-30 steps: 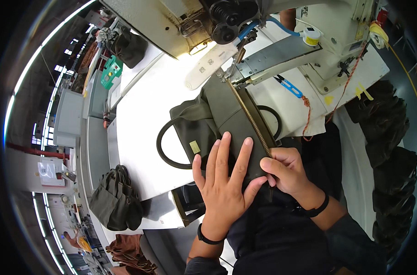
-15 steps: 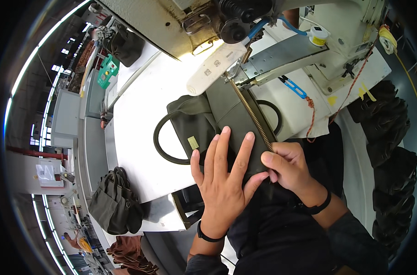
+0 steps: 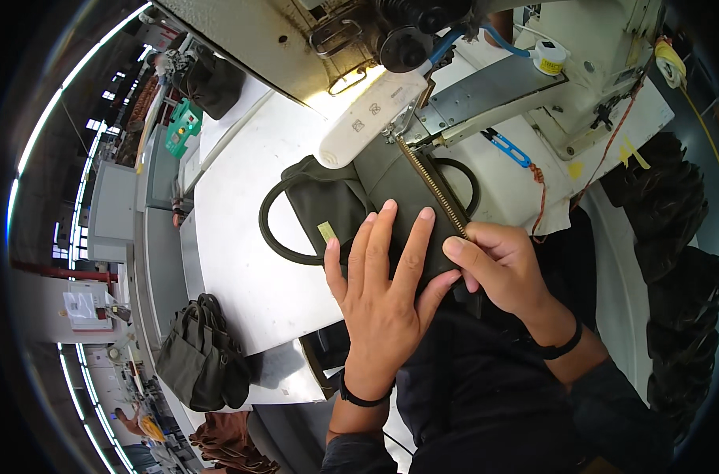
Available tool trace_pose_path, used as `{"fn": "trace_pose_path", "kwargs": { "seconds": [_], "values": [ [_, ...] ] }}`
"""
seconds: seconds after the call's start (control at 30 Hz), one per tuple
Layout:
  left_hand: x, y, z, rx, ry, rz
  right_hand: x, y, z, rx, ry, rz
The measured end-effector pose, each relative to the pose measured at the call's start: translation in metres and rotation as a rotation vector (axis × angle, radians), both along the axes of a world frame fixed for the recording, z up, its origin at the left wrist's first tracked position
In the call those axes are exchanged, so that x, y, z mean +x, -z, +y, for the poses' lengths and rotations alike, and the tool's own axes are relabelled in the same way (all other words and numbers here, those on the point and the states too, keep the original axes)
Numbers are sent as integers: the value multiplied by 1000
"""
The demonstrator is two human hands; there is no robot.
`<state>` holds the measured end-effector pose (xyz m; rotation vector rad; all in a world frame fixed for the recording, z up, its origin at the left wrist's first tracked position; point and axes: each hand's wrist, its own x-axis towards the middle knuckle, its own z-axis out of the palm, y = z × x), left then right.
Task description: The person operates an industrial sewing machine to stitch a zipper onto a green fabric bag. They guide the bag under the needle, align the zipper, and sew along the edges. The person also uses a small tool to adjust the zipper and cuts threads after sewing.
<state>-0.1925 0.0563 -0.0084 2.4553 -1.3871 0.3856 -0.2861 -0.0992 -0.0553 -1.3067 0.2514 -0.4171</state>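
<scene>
A dark olive bag (image 3: 324,205) with looped handles and a small pale tag (image 3: 325,231) lies under the white sewing machine (image 3: 581,110). Its brass-toothed zipper (image 3: 431,186) runs up to the presser foot (image 3: 395,133), beside a white plastic arm. My left hand (image 3: 379,308) rests on the bag's front panel, fingers stretched out and apart. My right hand (image 3: 498,272) pinches the lower end of the zipper and bag edge, thumb on top; the fingertips underneath are partly hidden.
Blue snips (image 3: 508,146) lie right of the bag. Another olive bag (image 3: 197,355) sits at the table's (image 3: 241,308) left, above brown leather pieces (image 3: 229,442). Dark pieces (image 3: 671,308) hang at the right. A green object (image 3: 184,126) is upper left; a person (image 3: 138,423) works far lower left.
Both hands have shifted upward in the picture with the bag, a little farther toward the machine. The bag's handles and tag moved the same way. The grip looks unchanged.
</scene>
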Motion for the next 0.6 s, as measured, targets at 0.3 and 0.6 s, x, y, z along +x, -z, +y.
{"fn": "trace_pose_path", "kwargs": {
  "seconds": [0.3, 0.6],
  "values": [
    [-2, -4, 1, 7, 22, -17, 0, -7, 12, -133, 134, -95],
    [9, -4, -3, 0, 27, -5, 13, -3, 9, 4, 114, -111]
  ]
}}
